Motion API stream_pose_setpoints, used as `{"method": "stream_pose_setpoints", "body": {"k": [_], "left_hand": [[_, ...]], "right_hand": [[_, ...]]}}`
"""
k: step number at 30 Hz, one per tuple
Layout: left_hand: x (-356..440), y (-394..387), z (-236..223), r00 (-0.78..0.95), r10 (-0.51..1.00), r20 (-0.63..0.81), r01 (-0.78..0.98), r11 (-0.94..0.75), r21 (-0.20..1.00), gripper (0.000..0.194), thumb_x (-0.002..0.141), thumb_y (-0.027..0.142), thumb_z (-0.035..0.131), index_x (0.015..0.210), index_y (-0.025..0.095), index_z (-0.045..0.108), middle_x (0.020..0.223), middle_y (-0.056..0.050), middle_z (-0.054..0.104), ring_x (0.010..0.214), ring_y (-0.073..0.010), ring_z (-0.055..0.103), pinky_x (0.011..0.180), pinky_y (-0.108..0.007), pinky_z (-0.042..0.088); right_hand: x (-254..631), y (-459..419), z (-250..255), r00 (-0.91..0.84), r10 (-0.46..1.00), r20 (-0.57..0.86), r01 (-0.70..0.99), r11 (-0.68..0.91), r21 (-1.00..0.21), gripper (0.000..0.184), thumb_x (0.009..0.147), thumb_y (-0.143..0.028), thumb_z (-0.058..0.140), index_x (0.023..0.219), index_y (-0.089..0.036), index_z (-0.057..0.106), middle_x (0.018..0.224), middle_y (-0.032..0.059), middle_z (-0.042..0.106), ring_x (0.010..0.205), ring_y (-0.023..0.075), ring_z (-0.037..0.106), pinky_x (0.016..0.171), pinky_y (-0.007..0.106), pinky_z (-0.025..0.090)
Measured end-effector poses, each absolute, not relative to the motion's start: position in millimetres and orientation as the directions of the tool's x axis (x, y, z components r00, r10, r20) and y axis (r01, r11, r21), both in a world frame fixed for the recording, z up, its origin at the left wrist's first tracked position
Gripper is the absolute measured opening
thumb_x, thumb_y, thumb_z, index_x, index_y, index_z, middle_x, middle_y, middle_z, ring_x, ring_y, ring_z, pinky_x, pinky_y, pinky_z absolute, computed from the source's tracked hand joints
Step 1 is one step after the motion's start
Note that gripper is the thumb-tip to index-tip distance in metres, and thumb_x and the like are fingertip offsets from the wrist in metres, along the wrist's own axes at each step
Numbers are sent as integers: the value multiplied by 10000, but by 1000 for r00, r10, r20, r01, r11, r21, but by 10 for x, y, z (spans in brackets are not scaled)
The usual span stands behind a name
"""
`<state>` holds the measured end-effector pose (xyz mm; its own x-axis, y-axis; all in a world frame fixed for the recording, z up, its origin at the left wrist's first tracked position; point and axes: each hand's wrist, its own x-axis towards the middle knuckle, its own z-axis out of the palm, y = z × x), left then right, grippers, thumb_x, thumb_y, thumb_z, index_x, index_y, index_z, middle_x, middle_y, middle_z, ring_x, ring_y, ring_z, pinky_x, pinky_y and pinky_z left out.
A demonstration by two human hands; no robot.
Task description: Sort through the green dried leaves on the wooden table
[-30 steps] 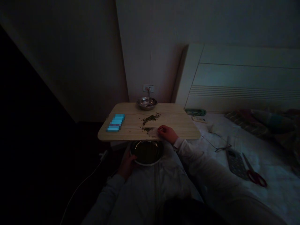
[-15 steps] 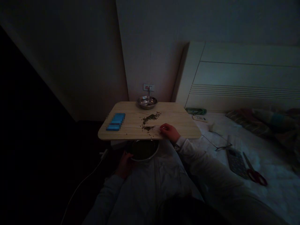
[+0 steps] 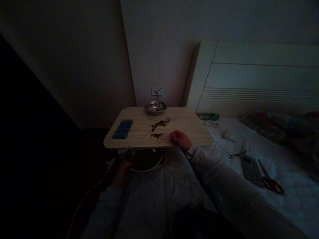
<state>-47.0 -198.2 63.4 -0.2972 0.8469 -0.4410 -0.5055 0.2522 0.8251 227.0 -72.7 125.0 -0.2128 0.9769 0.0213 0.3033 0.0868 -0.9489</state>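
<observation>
My left hand (image 3: pixel 122 172) grips the near left rim of a metal bowl (image 3: pixel 146 171), which sits above my lap beneath the table's front edge. Dark contents fill the bowl, too dim to name. On the small wooden table (image 3: pixel 189 122), my right hand (image 3: pixel 180 139) rests with its fingers pinched together. Something pale and thin may be between those fingers, but I cannot make it out. Just left of the fingertips lie small dark green grains (image 3: pixel 157 135), with a longer strip of the same grains (image 3: pixel 160 123) behind them.
A second metal bowl (image 3: pixel 156 108) stands at the table's back edge, below a wall socket (image 3: pixel 157 91). A blurred-out phone-like thing (image 3: pixel 122 129) lies on the left. On the bed are scissors (image 3: pixel 271 184), a dark flat case (image 3: pixel 251 171), a cable and a pale remote (image 3: pixel 211 124).
My left hand and the bowl it grips have shifted left. My right hand stays nearly in place. The phone-like thing's blue glow has dimmed.
</observation>
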Motion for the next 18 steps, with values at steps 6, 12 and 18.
{"method": "stream_pose_setpoints", "body": {"k": [6, 12, 18], "left_hand": [[-514, -2014, 855, -305, 820, -485, -500, 296, 814, 199, 618, 58, 602, 782, 169, 611, 761, -12, 676, 670, -180, 650, 508, -268, 537], [-710, -2063, 948, -292, 828, -479, -491, 299, 818, 170, 587, 49, 606, 708, 169, 611, 663, -11, 652, 592, -174, 618, 459, -246, 494], [-607, -2051, 877, -205, 861, -466, -406, 358, 841, 301, 569, 117, 641, 862, 174, 677, 806, -45, 723, 809, -246, 682, 519, -259, 500]], "right_hand": [[2266, -739, 1265, -205, 978, 41, 304, 104, -947, 73, 718, -246, 594, 761, -188, 581, 556, -50, 580, 509, 102, 516, 529, 217, 406], [2267, -730, 1238, -213, 976, 35, 278, 95, -956, 74, 705, -239, 593, 756, -188, 572, 545, -53, 569, 500, 104, 506, 530, 221, 400], [2265, -754, 1264, -186, 982, 23, 264, 73, -962, 91, 700, -260, 588, 753, -190, 564, 539, -52, 566, 494, 109, 503, 513, 223, 385]]}}
